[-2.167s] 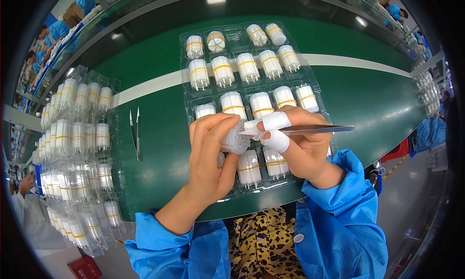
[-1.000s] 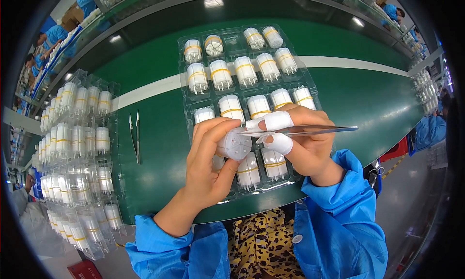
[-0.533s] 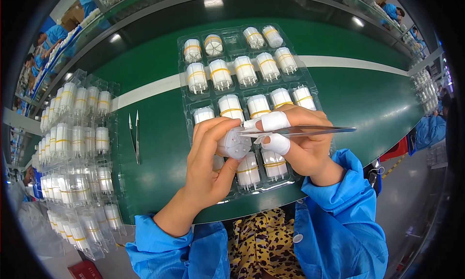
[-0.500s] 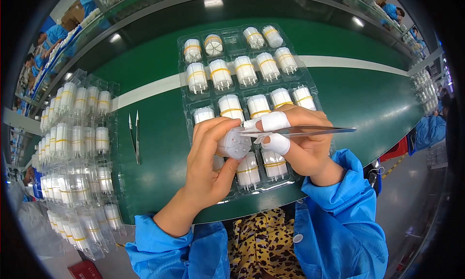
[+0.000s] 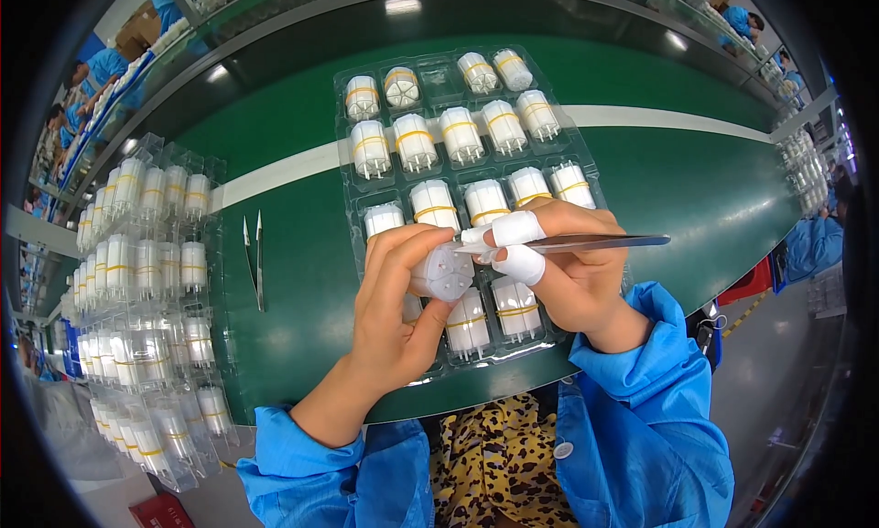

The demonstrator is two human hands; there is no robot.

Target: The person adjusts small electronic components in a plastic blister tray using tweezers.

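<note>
White cyl in grip of L fingers, tweezers btwn pinched R fingers

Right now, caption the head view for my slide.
Left hand holds a pale cylinder, right hand holds tweezers at its end, over a clear tray of banded white cylinders.

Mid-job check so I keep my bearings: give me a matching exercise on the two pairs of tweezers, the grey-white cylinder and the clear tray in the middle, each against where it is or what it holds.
1. Rightmost tweezers
2. Grey-white cylinder
3. Leftmost tweezers
4. Clear tray

A. Lying on the green table
B. Held in the left grip
C. Bearing rows of white cylinders with yellow bands
D. Held in the right grip

Right pairs: 1-D, 2-B, 3-A, 4-C
</note>
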